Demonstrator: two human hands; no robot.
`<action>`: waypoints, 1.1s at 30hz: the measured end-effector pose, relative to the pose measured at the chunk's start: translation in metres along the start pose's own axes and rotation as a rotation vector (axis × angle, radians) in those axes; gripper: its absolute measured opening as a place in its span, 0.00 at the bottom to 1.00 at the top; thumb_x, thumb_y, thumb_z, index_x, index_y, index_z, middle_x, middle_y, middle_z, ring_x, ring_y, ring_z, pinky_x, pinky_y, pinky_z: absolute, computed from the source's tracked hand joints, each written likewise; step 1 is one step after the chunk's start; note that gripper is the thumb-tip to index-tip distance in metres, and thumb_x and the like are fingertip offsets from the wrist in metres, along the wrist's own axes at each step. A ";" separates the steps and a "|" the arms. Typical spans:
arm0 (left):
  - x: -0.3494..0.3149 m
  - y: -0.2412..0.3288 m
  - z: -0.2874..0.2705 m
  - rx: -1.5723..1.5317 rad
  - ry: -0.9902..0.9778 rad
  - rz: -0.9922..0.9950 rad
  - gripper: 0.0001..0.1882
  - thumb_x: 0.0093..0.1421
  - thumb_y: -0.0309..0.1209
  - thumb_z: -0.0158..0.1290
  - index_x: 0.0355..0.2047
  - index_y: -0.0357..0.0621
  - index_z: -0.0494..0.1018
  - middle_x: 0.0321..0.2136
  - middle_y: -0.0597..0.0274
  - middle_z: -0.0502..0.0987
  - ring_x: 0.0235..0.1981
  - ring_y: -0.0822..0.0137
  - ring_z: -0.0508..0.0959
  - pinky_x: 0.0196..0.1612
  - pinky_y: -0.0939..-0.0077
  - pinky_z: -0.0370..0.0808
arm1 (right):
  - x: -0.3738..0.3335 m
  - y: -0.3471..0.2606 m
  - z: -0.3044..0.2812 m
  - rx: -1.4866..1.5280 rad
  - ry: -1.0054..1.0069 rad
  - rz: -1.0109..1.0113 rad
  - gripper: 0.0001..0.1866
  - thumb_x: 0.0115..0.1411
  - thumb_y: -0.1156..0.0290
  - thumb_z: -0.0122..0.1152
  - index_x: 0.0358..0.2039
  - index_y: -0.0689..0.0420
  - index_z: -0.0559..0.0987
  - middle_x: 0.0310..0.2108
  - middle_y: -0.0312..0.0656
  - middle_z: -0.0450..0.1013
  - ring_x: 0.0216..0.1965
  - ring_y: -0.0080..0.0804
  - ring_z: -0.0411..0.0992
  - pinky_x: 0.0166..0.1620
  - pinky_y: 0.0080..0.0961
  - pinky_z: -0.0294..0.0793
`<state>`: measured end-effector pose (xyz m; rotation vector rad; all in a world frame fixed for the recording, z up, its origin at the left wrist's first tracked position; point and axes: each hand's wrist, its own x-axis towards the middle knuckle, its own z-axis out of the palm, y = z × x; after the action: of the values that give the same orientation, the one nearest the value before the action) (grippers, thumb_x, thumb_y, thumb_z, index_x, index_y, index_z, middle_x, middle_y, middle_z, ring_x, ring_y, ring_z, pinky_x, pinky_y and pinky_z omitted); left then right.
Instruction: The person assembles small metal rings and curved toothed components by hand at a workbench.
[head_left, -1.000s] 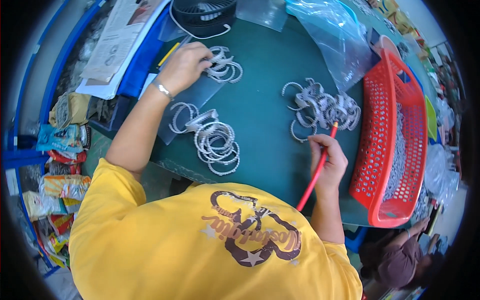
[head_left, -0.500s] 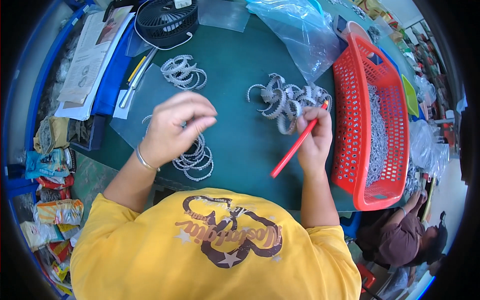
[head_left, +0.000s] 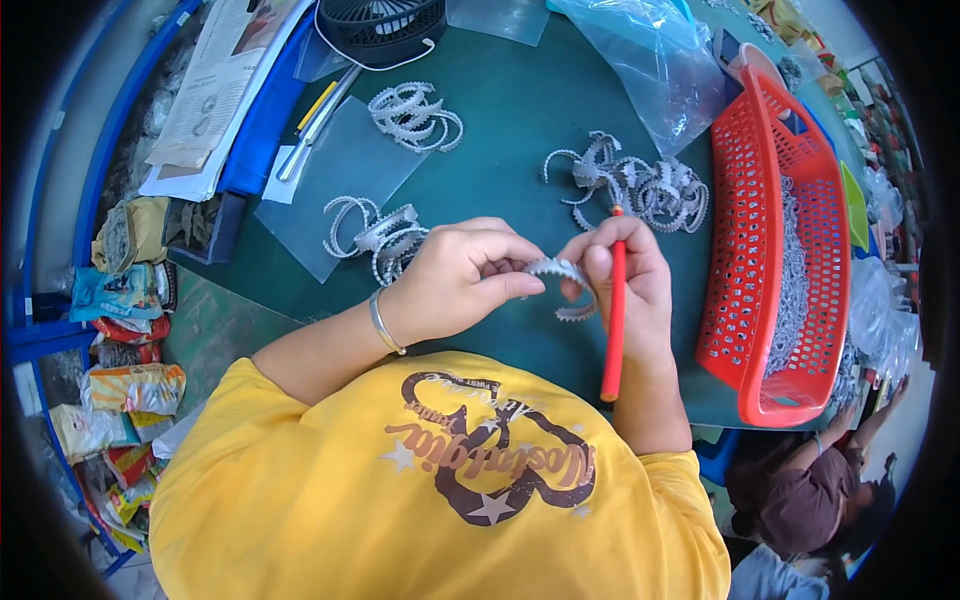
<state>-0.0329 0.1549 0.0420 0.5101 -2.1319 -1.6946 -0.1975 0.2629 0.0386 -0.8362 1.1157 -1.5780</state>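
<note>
In front of my chest, a curved grey toothed strip (head_left: 566, 270), shaped like an open ring, is between my two hands. My left hand (head_left: 465, 272), with a bangle on its wrist, pinches the strip's left end between thumb and fingertips. My right hand (head_left: 632, 268) is closed round a red-handled tool (head_left: 612, 350) whose thin grey tip points away from me; its fingers also touch the strip's right side. Beyond that hand lies a tangled heap of similar toothed strips (head_left: 660, 192). Another small pile (head_left: 375, 235) sits beside my left hand, partly behind it.
A red perforated basket (head_left: 760, 372) holding grey parts stands at the right. More toothed strips (head_left: 412, 115) lie farther left, near a black fan (head_left: 385, 30). Clear plastic bags (head_left: 650, 75) are at the back, papers (head_left: 215, 100) at the left. Another person (head_left: 810, 495) works at lower right.
My hands have come together, with a toothed strip now held between them. The red-handled tool has swung more upright. The whole view has shifted, so the table's things appear farther right.
</note>
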 end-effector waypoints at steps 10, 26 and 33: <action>-0.004 -0.004 -0.005 -0.571 0.156 -0.382 0.10 0.57 0.27 0.52 0.37 0.33 0.73 0.25 0.61 0.76 0.22 0.76 0.75 0.26 0.85 0.75 | -0.008 0.006 -0.001 -0.078 0.164 -0.078 0.10 0.54 0.81 0.57 0.30 0.59 0.64 0.29 0.46 0.71 0.25 0.24 0.71 0.24 0.13 0.71; -0.007 -0.005 -0.006 -0.223 0.140 -0.058 0.06 0.59 0.21 0.47 0.35 0.32 0.71 0.34 0.60 0.70 0.25 0.76 0.74 0.27 0.88 0.72 | 0.004 0.025 0.020 -0.241 0.187 -0.227 0.13 0.48 0.84 0.63 0.27 0.60 0.66 0.30 0.43 0.70 0.28 0.25 0.71 0.32 0.17 0.72; -0.005 -0.010 -0.020 -0.623 0.101 -0.290 0.13 0.62 0.28 0.45 0.45 0.33 0.68 0.34 0.55 0.74 0.25 0.73 0.76 0.27 0.84 0.75 | 0.004 0.012 0.004 0.171 0.088 -0.036 0.09 0.55 0.82 0.55 0.28 0.59 0.64 0.35 0.53 0.71 0.28 0.31 0.75 0.31 0.22 0.78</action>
<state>-0.0185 0.1384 0.0364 0.7097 -1.3919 -2.2971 -0.1912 0.2567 0.0292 -0.6816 1.0152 -1.7277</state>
